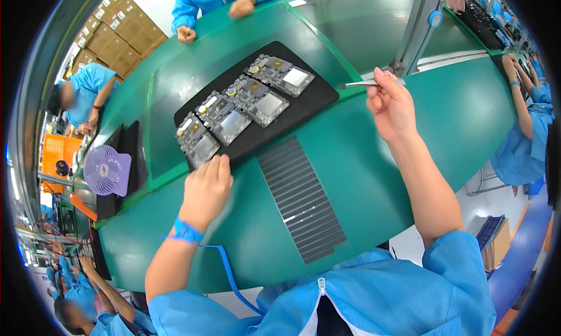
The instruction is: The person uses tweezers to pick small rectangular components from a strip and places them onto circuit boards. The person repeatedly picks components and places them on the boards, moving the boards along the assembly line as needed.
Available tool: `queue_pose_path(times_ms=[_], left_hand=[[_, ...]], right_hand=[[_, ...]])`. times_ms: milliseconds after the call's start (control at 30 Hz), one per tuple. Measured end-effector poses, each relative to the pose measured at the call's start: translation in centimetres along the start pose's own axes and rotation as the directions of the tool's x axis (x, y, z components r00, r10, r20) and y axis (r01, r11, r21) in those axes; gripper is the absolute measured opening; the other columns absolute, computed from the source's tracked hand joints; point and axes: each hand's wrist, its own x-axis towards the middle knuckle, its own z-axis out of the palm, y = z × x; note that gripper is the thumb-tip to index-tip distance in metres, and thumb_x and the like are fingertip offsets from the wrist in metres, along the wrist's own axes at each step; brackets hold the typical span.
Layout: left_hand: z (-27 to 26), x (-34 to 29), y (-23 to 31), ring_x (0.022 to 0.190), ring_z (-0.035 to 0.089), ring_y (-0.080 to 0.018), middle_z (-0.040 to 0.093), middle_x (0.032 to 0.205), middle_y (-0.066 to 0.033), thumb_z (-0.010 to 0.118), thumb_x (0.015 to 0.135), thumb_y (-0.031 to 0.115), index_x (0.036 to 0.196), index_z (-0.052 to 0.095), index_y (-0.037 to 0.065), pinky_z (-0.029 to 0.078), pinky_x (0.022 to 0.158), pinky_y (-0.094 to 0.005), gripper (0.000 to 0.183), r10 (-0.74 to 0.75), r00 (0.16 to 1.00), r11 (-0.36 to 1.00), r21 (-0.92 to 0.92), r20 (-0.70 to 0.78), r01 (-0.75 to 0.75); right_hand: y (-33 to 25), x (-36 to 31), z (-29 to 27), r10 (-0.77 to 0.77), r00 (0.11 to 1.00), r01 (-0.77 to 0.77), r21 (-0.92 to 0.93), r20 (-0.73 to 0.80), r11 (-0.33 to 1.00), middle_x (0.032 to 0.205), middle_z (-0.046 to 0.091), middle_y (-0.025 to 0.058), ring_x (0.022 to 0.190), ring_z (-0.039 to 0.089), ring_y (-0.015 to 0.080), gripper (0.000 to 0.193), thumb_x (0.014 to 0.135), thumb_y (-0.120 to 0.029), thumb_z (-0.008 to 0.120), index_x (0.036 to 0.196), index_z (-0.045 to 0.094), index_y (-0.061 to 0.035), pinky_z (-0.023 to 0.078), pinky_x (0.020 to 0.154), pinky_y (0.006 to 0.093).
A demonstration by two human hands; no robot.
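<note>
Several circuit boards lie in a slanting row on a black mat (pixel 314 100). My left hand (pixel 207 187) is closed, its fingertips at the near edge of the leftmost circuit board (pixel 197 142); whether they grip it is hidden. Up to the right, clear of the mat, my right hand (pixel 394 108) pinches metal tweezers (pixel 361 84) that point left. A small dark bit shows at their tips, too small to name. Between my hands, a column of thin dark grey strips (pixel 295 190) lies on the green table (pixel 374 178).
A blue wrist strap (pixel 187 232) on my left wrist trails a blue cord (pixel 229 274) over the table's near edge. A purple fan (pixel 105 171) stands at the left. Across the table a co-worker's hands (pixel 242 7) rest. A metal post (pixel 419 29) rises at the far right.
</note>
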Motion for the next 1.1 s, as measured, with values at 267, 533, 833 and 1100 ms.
queue_pose_path(times_ms=[267, 533, 833, 1100], left_hand=[[-5.2, -9.4, 6.0, 0.089, 0.066, -0.0285, 0.065, 0.101, -0.0222, 0.062, 0.075, 0.007, 0.105, 0.061, -0.009, 0.055, 0.063, -0.0309, 0.033, 0.107, 0.981, 0.992, 0.049, 0.165, -0.116], [-7.5, -2.5, 8.9, 0.089, 0.062, -0.028, 0.063, 0.1, -0.0151, 0.068, 0.069, 0.006, 0.103, 0.062, -0.004, 0.052, 0.073, -0.0363, 0.037, 0.0, 0.938, 0.877, -0.45, 0.347, 0.166], [2.1, 4.3, 12.8, 0.097, 0.062, -0.0317, 0.063, 0.105, -0.0222, 0.058, 0.071, 0.01, 0.102, 0.064, -0.007, 0.052, 0.08, -0.0333, 0.036, 0.075, 0.994, 0.984, -0.154, -0.079, -0.086], [2.3, 3.2, 12.1, 0.097, 0.062, -0.0317, 0.063, 0.105, -0.0234, 0.062, 0.074, 0.007, 0.101, 0.064, -0.01, 0.054, 0.077, -0.0315, 0.033, 0.037, 0.995, 0.972, -0.229, -0.09, -0.057]], right_hand=[[1.7, -3.9, 3.2, 0.199, 0.979, -0.175, -0.301, 0.05, 0.937, 0.067, 0.059, 0.0067, 0.045, 0.053, 0.0101, 0.018, 0.091, -0.022, 0.062, 0.085, 0.047, -0.0128, 0.04, 0.044, 0.0216], [4.1, -3.5, 3.6, 0.302, 0.926, -0.178, -0.443, 0.228, 0.879, 0.065, 0.061, 0.0131, 0.043, 0.056, 0.0128, 0.027, 0.092, -0.02, 0.061, 0.092, 0.036, -0.0079, 0.041, 0.039, 0.023], [5.6, 0.0, 3.0, 0.401, 0.874, -0.243, -0.468, 0.274, 0.85, 0.061, 0.061, 0.0102, 0.041, 0.054, 0.0095, 0.022, 0.091, -0.017, 0.061, 0.092, 0.04, -0.0084, 0.038, 0.037, 0.0202], [6.0, -0.6, 3.6, 0.463, 0.848, -0.27, -0.542, 0.258, 0.796, 0.062, 0.061, 0.0129, 0.043, 0.058, 0.013, 0.025, 0.092, -0.018, 0.059, 0.092, 0.038, -0.0059, 0.043, 0.037, 0.0221]])
